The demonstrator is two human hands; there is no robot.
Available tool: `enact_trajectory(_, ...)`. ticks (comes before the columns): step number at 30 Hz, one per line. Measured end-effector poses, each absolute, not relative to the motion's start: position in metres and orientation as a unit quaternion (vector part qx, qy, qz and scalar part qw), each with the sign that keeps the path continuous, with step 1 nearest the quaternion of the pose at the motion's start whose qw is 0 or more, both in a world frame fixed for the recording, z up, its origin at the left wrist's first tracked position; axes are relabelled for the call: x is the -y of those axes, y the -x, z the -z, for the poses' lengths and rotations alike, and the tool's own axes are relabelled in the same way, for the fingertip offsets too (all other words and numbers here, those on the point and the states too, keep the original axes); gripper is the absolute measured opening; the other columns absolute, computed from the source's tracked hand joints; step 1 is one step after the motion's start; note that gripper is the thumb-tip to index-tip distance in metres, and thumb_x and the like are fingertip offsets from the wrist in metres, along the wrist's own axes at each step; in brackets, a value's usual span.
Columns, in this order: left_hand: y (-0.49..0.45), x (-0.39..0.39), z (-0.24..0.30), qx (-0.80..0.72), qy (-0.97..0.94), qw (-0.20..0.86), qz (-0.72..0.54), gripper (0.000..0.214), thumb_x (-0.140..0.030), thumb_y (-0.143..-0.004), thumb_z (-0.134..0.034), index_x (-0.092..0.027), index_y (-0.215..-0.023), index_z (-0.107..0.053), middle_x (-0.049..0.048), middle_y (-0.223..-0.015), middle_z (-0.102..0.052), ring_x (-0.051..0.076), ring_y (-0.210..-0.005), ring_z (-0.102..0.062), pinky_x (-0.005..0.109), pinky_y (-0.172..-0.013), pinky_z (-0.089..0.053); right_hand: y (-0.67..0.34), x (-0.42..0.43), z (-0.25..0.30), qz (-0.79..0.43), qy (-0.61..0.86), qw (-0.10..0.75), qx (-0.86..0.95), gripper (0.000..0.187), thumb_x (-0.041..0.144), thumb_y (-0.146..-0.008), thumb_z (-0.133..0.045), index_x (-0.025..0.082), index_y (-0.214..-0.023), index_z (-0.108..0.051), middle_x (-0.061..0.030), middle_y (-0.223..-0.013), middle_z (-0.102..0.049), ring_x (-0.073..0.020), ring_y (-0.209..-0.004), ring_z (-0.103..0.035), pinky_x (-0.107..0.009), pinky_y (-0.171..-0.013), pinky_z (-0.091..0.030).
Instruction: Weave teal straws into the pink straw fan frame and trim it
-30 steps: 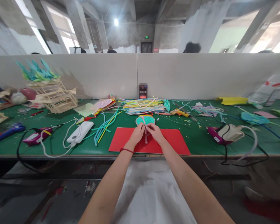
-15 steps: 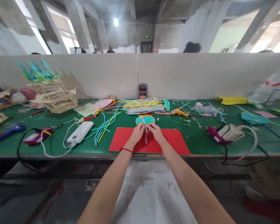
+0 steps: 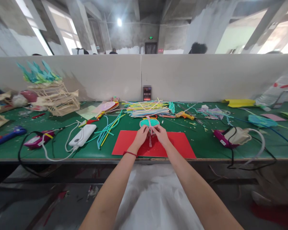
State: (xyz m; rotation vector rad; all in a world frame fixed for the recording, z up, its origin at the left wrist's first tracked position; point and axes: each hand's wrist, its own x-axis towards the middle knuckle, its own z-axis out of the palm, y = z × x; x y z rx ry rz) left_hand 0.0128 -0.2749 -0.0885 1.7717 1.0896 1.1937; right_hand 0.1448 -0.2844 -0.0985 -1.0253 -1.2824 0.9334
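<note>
One pink strip (image 3: 150,142) crosses one turquoise oval (image 3: 147,123) by the far edge of one red sheet (image 3: 180,145). The right hand (image 3: 161,134) pinches the strip; the left hand's (image 3: 142,135) fingers bunch alongside, grip unclear. Fitting the strip appears under way, calling next for steady alignment. Two purple boxes (image 3: 39,140) flank the work.

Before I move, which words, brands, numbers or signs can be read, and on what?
None can be read:
Green lit sign above the doorway: too small.
Red sign beside it: too small.
Magenta device at left: label blurred.
Magenta device at right: label too small.
Dark upright object: pixelated.
</note>
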Motion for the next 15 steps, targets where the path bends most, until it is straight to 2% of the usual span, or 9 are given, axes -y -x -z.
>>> enact_trajectory(8, -0.0121, 0.2763, 0.0862, -0.414, -0.701, 0.361, -0.456, 0.014, -0.017, -0.084, -0.045, -0.018, -0.07, -0.047, -0.0016, -0.069, -0.053, 0.013, -0.067, -0.049, 0.023, -0.066, -0.039, -0.1432, 0.2862, 0.0977, -0.385, 0.447, 0.578, 0.564, 0.032, 0.051, -0.069, -0.059, 0.02, -0.077, -0.061, -0.0006, -0.062, -0.062, -0.0176, -0.062, -0.059, -0.03, -0.056, -0.05)
enact_trajectory(12, -0.0115, 0.2741, 0.0879, -0.416, -0.699, 0.358, -0.458, 0.013, -0.017, -0.085, -0.044, -0.018, -0.073, -0.048, -0.0013, -0.069, -0.053, 0.013, -0.066, -0.049, 0.024, -0.065, -0.039, -0.143, 0.2858, 0.098, -0.369, 0.452, 0.578, 0.57, 0.031, 0.045, -0.065, -0.064, 0.019, -0.081, -0.063, -0.004, -0.076, -0.068, -0.0192, -0.069, -0.062, -0.031, -0.058, -0.05)
enact_trajectory(15, -0.0112, 0.2731, 0.0894, -0.416, -0.698, 0.355, -0.462, 0.012, -0.018, -0.085, -0.044, -0.018, -0.073, -0.049, -0.0015, -0.069, -0.052, 0.013, -0.066, -0.049, 0.024, -0.066, -0.04, -0.1436, 0.2851, 0.099, -0.347, 0.458, 0.582, 0.575, 0.029, 0.042, -0.066, -0.063, 0.018, -0.082, -0.065, -0.0047, -0.08, -0.069, -0.019, -0.074, -0.063, -0.032, -0.066, -0.051)
